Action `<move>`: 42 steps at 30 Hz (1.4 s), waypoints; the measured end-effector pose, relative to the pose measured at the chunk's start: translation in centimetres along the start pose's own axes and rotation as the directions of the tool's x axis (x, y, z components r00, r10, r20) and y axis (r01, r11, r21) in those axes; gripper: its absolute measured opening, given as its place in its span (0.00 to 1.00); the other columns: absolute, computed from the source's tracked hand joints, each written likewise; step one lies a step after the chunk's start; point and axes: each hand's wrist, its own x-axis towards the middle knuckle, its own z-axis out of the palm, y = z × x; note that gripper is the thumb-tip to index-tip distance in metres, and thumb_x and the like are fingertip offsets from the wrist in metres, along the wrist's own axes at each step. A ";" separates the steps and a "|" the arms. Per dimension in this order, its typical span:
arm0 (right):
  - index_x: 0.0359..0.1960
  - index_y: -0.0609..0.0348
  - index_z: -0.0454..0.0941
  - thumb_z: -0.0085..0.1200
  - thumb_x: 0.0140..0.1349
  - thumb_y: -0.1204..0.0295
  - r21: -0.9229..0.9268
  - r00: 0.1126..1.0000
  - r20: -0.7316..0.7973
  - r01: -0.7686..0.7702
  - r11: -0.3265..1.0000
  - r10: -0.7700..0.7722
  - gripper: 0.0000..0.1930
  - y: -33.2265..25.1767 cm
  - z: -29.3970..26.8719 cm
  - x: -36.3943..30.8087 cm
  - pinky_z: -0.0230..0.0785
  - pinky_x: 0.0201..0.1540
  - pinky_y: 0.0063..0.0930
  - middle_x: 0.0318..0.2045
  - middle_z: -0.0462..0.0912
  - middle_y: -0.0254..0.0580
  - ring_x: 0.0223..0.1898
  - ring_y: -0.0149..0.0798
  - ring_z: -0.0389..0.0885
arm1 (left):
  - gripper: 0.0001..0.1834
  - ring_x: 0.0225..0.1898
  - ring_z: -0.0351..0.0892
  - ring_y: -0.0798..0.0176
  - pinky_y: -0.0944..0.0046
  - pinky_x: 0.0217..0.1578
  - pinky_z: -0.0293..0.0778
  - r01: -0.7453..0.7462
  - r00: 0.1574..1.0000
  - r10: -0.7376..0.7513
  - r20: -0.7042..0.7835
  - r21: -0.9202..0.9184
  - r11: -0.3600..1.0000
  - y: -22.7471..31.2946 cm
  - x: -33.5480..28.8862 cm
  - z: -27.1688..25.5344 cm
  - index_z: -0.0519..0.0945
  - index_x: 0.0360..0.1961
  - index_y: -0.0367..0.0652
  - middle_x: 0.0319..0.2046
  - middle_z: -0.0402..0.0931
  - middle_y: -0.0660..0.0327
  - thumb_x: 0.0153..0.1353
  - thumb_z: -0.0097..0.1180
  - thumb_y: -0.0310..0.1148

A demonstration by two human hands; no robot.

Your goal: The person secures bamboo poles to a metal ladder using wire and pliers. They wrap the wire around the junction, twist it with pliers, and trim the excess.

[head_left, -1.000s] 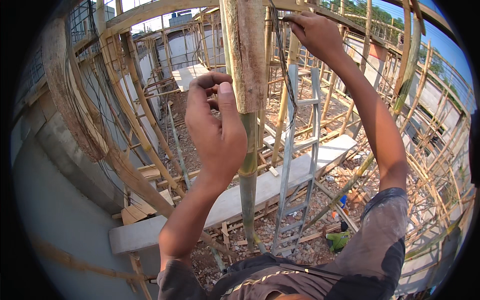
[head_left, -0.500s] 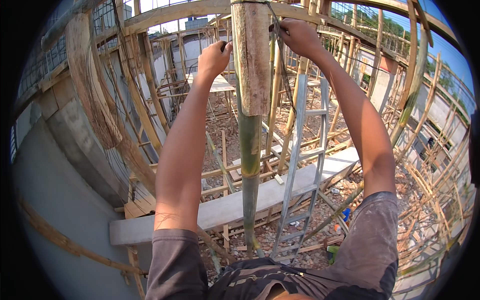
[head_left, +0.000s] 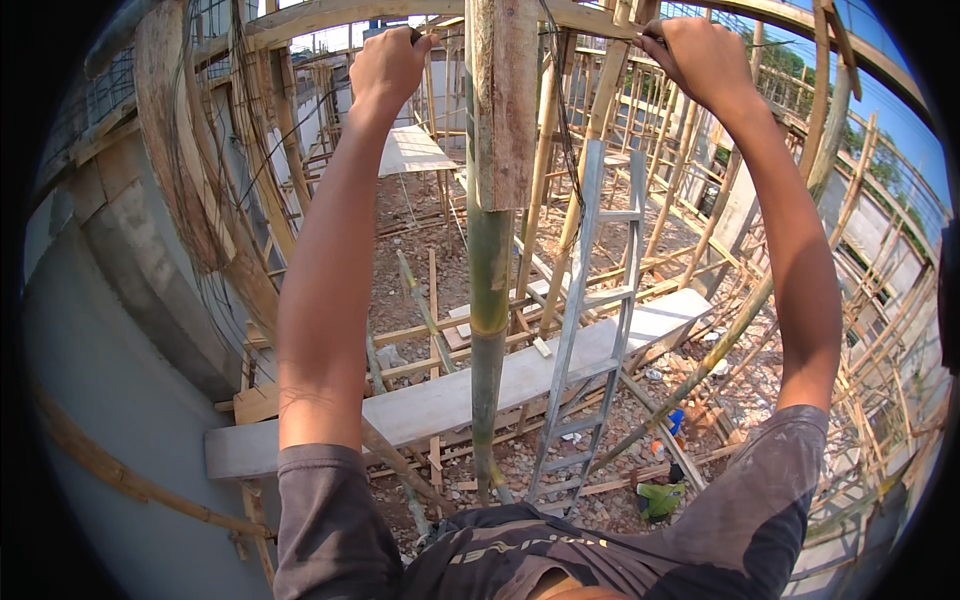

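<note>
Directly ahead of me stands a green bamboo pole (head_left: 489,270) with a rough wooden board (head_left: 507,110) upright against its upper part. My left hand (head_left: 388,68) is raised left of the board, fingers closed on what looks like a thin dark wire. To the board's right, my right hand (head_left: 703,62) is raised with thumb and fingers pinched on a thin wire, an end of which sticks out past the knuckles. Both hands are apart from the board. Where the wire passes round the board is hard to make out. Dark wire strands (head_left: 566,120) hang beside the pole.
A metal ladder (head_left: 570,310) leans just right of the pole. A pale concrete beam (head_left: 440,405) crosses below, over rubble-covered ground (head_left: 640,400). Bamboo scaffolding (head_left: 860,370) crowds the right side; a grey wall (head_left: 110,400) and splintered timber (head_left: 185,130) stand at left.
My hands have moved apart, the left one outward to the left and the right one outward to the right, both slightly higher. The view has shifted a little.
</note>
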 end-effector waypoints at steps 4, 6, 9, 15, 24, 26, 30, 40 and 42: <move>0.39 0.50 0.85 0.49 0.70 0.50 -0.058 0.995 -0.077 -0.063 0.996 0.058 0.19 -0.6 -0.6 0.8 0.77 0.31 0.47 0.26 0.85 0.45 0.31 0.52 0.85 | 0.27 0.44 0.84 0.39 0.44 0.45 0.77 0.054 0.995 -0.055 -0.077 -0.012 0.998 1.7 1.4 0.0 0.86 0.41 0.45 0.35 0.85 0.47 0.66 0.53 0.59; 0.39 0.47 0.86 0.50 0.69 0.53 0.060 0.992 -0.015 -0.126 0.990 0.127 0.16 -2.0 -2.0 0.2 0.78 0.35 0.47 0.27 0.86 0.44 0.33 0.51 0.86 | 0.26 0.45 0.84 0.41 0.46 0.48 0.78 0.061 0.997 -0.059 0.047 -0.041 0.997 1.5 0.6 -1.2 0.87 0.42 0.44 0.37 0.85 0.46 0.66 0.53 0.57; 0.41 0.47 0.85 0.50 0.70 0.55 0.163 0.983 0.033 -0.184 0.969 0.181 0.15 -3.1 -3.1 -0.9 0.78 0.38 0.48 0.29 0.87 0.45 0.34 0.51 0.86 | 0.27 0.46 0.84 0.43 0.47 0.50 0.78 0.037 0.985 -0.047 0.169 0.061 0.997 1.2 -0.7 -3.3 0.86 0.41 0.39 0.38 0.85 0.45 0.68 0.52 0.55; 0.44 0.48 0.86 0.49 0.69 0.54 0.346 0.955 0.149 -0.295 0.891 0.258 0.17 -4.5 -4.9 -1.3 0.77 0.42 0.46 0.32 0.87 0.45 0.39 0.51 0.86 | 0.24 0.44 0.84 0.47 0.49 0.49 0.78 0.060 0.927 -0.107 0.360 0.139 0.989 -0.1 -3.3 -5.1 0.86 0.43 0.45 0.36 0.84 0.48 0.72 0.46 0.53; 0.45 0.50 0.86 0.51 0.68 0.56 0.394 0.972 -0.002 -0.215 0.894 0.234 0.16 -8.7 -7.4 -2.7 0.78 0.41 0.48 0.29 0.86 0.50 0.35 0.55 0.86 | 0.17 0.19 0.67 0.70 0.65 0.22 0.65 0.630 0.753 -0.133 0.644 -0.648 0.428 1.0 -15.2 -1.9 0.77 0.38 0.36 0.24 0.73 0.65 0.75 0.43 0.38; 0.45 0.53 0.86 0.52 0.69 0.57 0.379 0.973 -0.002 -0.213 0.901 0.231 0.16 -8.9 -7.7 -3.0 0.77 0.39 0.47 0.28 0.86 0.49 0.34 0.53 0.86 | 0.13 0.17 0.57 0.76 0.71 0.17 0.55 0.729 0.684 -0.093 0.724 -0.683 0.043 2.4 -17.1 -2.0 0.73 0.38 0.40 0.21 0.63 0.72 0.76 0.41 0.36; 0.44 0.51 0.86 0.53 0.68 0.57 0.450 0.969 0.052 -0.240 0.860 0.243 0.15 -10.0 -7.9 -3.7 0.78 0.39 0.45 0.27 0.86 0.47 0.34 0.54 0.86 | 0.09 0.17 0.50 0.79 0.74 0.16 0.45 0.626 0.702 -0.216 0.678 -0.733 -0.268 5.3 -18.5 -4.7 0.71 0.39 0.43 0.19 0.56 0.75 0.76 0.40 0.34; 0.47 0.47 0.87 0.50 0.67 0.50 0.374 0.924 0.017 -0.360 0.855 0.382 0.20 -5.7 -5.2 -0.3 0.78 0.44 0.47 0.33 0.87 0.49 0.39 0.55 0.86 | 0.10 0.18 0.51 0.77 0.72 0.16 0.47 0.452 0.823 -0.267 0.502 -0.862 -0.227 9.3 -10.8 -10.8 0.70 0.48 0.35 0.21 0.59 0.72 0.75 0.41 0.30; 0.46 0.49 0.87 0.51 0.67 0.51 0.388 0.928 0.039 -0.356 0.850 0.370 0.20 -6.4 -5.8 -0.3 0.78 0.43 0.47 0.32 0.87 0.49 0.39 0.54 0.86 | 0.10 0.18 0.52 0.77 0.72 0.16 0.47 0.466 0.808 -0.249 0.534 -0.837 -0.286 10.4 -10.7 -10.6 0.69 0.49 0.34 0.22 0.60 0.71 0.75 0.39 0.29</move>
